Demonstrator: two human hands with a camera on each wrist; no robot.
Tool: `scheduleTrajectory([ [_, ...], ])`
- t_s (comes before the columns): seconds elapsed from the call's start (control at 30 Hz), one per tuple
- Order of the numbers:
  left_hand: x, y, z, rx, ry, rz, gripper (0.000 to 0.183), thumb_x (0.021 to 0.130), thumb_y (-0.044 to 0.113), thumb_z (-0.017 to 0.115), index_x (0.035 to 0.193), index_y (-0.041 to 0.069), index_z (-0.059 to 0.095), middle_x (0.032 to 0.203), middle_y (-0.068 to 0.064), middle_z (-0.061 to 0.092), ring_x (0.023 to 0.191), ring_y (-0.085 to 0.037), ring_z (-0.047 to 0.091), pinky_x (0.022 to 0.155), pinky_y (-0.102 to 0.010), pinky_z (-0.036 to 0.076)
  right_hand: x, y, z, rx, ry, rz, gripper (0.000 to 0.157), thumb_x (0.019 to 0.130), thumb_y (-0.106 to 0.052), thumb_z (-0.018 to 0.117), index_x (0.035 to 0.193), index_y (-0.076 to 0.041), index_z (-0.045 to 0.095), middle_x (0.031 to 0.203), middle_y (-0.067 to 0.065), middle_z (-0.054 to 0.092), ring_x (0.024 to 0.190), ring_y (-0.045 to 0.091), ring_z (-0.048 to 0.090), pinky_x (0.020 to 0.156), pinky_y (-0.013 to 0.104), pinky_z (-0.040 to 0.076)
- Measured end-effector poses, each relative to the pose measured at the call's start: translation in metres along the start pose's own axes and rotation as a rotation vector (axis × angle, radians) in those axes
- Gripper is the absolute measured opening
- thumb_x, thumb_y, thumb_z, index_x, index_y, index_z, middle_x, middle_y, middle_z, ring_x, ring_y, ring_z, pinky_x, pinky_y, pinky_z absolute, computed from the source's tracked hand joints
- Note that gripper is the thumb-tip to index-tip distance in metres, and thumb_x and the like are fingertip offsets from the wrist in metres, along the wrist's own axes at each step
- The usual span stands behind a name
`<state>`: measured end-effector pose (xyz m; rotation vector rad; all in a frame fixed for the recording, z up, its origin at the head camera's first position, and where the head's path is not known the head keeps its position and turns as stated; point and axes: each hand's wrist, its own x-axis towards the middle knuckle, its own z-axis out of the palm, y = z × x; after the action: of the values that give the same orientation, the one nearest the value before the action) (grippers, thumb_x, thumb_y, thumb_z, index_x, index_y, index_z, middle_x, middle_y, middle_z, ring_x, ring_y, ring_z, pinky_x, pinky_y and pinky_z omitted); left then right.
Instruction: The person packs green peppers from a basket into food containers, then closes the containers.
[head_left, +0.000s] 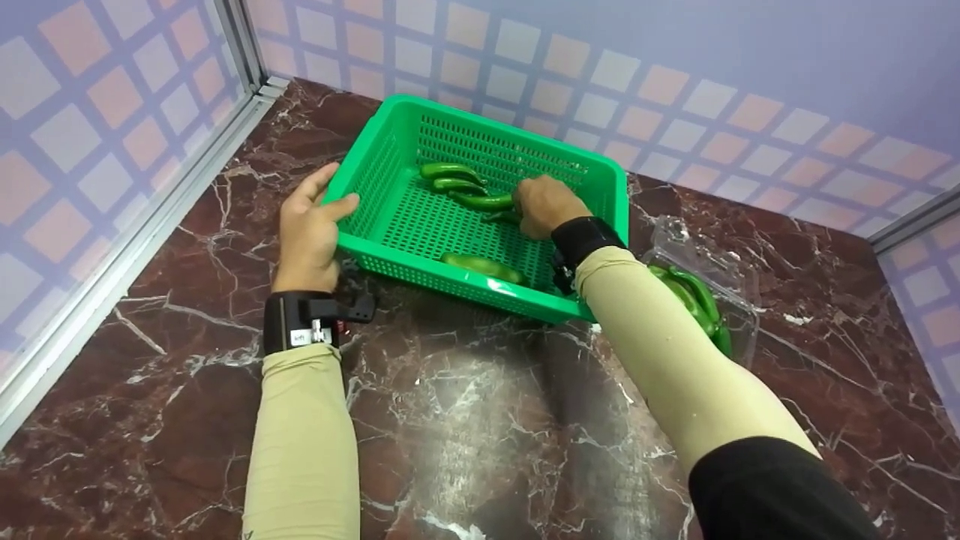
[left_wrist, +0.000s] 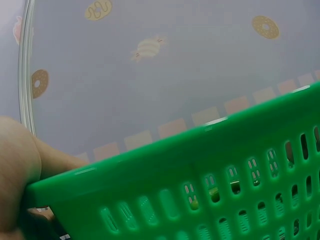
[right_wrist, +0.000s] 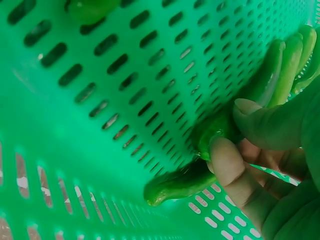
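Note:
My left hand [head_left: 309,232] grips the left end of a green plastic basket [head_left: 510,133], thumb over the rim and fingers outside. In the left wrist view, part of that hand [left_wrist: 20,170] shows at the rim's corner. Inside the basket, my right hand [head_left: 547,206] pinches a green pepper [right_wrist: 212,134] between thumb and fingers, low near the floor. Another pepper [right_wrist: 180,185] lies just beside the fingertips. Several more peppers [head_left: 454,174] lie in a row toward the back left. One lighter pepper [head_left: 484,266] rests along the near wall.
Right of the basket, a clear plastic container [head_left: 739,322] holds several green peppers [head_left: 694,296], partly hidden by my right forearm. The dark red marbled tabletop [head_left: 187,420] lies under everything. Patterned walls [head_left: 675,97] stand behind and at both sides.

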<state>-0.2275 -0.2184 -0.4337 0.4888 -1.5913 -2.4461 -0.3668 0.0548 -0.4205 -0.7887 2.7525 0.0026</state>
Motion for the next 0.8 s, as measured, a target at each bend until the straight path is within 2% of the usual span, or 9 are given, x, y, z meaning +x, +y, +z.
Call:
scheduleTrajectory([
  [0.17,-0.0011,-0.0001,0.0008,0.023,-0.002,0.005,0.055,0.103,0.000,0.057,0.156,0.007,0.044,0.151,-0.011,0.050,0.116,-0.016,0.059,0.108,-0.035,0.052,0.0000,0.0008,0.0003,-0.039,-0.022,-0.002,0.021,0.093,0.008,0.053,0.080,-0.008,0.054,0.073,0.002,0.036,0.069,0.021,0.032,0.063,0.035,0.029],
  [0.3,-0.0015,-0.0002,-0.0001,0.025,-0.001,0.009,0.054,0.104,0.001,0.056,0.156,0.006,0.044,0.149,-0.010,0.051,0.116,-0.016,0.059,0.106,-0.034,0.051,0.0006,0.0000,0.0016,-0.059,-0.032,-0.030,0.016,0.096,0.005,0.054,0.096,-0.004,0.066,0.078,0.005,0.046,0.074,0.023,0.040,0.068,0.035,0.034],
  [0.47,-0.0005,0.0007,-0.0002,0.018,0.008,0.006,0.054,0.103,0.000,0.057,0.155,0.006,0.045,0.143,-0.007,0.054,0.114,-0.016,0.060,0.103,-0.032,0.054,-0.0005,-0.0016,0.0008,-0.076,-0.032,-0.048,0.017,0.096,0.005,0.055,0.102,-0.004,0.068,0.081,0.005,0.048,0.076,0.024,0.043,0.069,0.035,0.035],
  [0.6,0.0000,0.0006,0.0003,0.016,0.007,0.002,0.054,0.103,0.000,0.058,0.155,0.006,0.046,0.141,-0.006,0.055,0.112,-0.016,0.060,0.100,-0.030,0.057,-0.0034,-0.0023,0.0010,-0.080,-0.038,-0.050,0.021,0.096,0.004,0.057,0.110,-0.004,0.070,0.095,0.013,0.067,0.084,0.027,0.056,0.077,0.039,0.051],
  [0.7,-0.0001,0.0006,0.0002,0.014,0.005,0.001,0.054,0.103,0.000,0.058,0.155,0.006,0.046,0.135,-0.003,0.057,0.112,-0.017,0.061,0.098,-0.029,0.058,-0.0048,-0.0030,0.0007,-0.088,-0.037,-0.056,0.022,0.096,0.003,0.058,0.113,-0.004,0.071,0.104,0.016,0.071,0.088,0.028,0.059,0.081,0.041,0.054],
  [0.8,-0.0001,0.0003,0.0000,0.011,0.006,0.001,0.054,0.103,0.000,0.058,0.155,0.006,0.046,0.131,-0.001,0.058,0.111,-0.017,0.062,0.098,-0.029,0.058,-0.0051,-0.0028,0.0014,-0.097,-0.026,-0.070,0.021,0.095,0.003,0.058,0.110,-0.004,0.071,0.099,0.015,0.069,0.083,0.025,0.055,0.077,0.039,0.051],
])
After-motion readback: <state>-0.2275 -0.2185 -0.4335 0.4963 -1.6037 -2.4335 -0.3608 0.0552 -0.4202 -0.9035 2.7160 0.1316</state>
